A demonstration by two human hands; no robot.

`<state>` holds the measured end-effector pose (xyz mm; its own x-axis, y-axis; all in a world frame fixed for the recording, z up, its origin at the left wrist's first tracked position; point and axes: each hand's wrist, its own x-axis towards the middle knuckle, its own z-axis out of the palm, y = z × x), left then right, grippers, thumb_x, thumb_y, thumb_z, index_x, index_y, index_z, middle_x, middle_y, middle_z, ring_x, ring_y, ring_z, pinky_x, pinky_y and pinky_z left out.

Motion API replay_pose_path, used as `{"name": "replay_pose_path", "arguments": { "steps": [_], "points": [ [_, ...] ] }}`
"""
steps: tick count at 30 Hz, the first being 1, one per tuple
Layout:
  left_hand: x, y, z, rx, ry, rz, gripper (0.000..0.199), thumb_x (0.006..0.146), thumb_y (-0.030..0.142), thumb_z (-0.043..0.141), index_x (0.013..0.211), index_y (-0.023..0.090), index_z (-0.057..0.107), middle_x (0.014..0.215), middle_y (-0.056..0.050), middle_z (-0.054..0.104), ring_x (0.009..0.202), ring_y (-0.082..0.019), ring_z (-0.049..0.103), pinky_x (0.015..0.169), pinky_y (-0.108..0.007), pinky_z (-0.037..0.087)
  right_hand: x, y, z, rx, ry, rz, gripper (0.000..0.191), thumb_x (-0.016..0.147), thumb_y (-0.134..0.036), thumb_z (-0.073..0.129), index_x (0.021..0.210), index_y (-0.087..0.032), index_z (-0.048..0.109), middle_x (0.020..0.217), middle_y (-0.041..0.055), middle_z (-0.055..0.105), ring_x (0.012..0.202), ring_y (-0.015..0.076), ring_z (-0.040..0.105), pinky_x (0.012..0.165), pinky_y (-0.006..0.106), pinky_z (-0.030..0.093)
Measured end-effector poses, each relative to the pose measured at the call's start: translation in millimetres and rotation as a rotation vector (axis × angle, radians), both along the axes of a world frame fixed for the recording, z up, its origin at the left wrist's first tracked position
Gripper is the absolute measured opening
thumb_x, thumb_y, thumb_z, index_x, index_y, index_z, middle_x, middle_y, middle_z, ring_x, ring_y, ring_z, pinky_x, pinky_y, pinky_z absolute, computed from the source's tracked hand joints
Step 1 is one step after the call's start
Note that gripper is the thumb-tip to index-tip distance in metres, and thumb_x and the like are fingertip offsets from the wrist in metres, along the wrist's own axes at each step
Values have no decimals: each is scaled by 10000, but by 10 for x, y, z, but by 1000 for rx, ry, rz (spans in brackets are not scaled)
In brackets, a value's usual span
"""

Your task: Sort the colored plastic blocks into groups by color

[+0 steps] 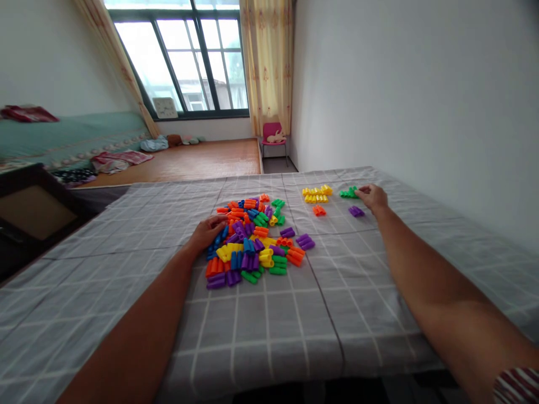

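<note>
Right hand (373,196) pinches the end of the green pieces (347,193) on the checked cloth (273,320), partly masking them. Left hand (206,233) touches the colored pile (248,246) at its left edge (grip obscured; cannot tell). Striped cuff (517,386) cut off.

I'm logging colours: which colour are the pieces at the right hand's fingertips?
The pieces are green, seen best in the head view.

Arms (429,269) spread forward; left hand (207,231) palm-down, right hand (374,197) pinching.
</note>
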<state>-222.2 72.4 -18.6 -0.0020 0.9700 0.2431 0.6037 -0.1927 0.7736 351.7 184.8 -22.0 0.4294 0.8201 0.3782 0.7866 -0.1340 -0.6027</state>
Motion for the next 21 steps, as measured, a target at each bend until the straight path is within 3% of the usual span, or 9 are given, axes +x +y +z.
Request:
{"name": "replay_pose_path", "arguments": {
  "steps": [5,11,17,21],
  "points": [
    [-9,-3,-14,7,-10,-1,528,670,625,651,982,209,742,1147,-86,708,1097,-267,626,979,-369,478,-67,-5,-108,-161,-128,5,272,724,-420,691,843,-176,700,871,95,723,814,232,655,725,322,480],
    [-35,14,-46,-10,-15,-8,572,676,646,635,1022,202,734,1169,-81,702,1100,-271,626,984,-379,481,-104,-22,-125,-216,-168,44,356,755,-511,639,875,-186,721,872,85,722,797,218,646,671,290,451],
    [-56,28,-21,17,46,-33,521,692,627,610,974,209,744,1131,-71,715,1081,-263,631,988,-372,476,-22,-80,138,-253,-124,85,405,879,-489,492,815,-155,711,844,104,726,776,206,658,666,274,459],
    [-53,27,-1,20,81,-22,522,700,619,597,994,213,742,1152,-73,709,1091,-268,625,991,-373,470,42,-151,312,-535,70,262,432,803,-568,608,844,-146,694,808,95,716,639,172,645,572,262,477]
  ]
}}
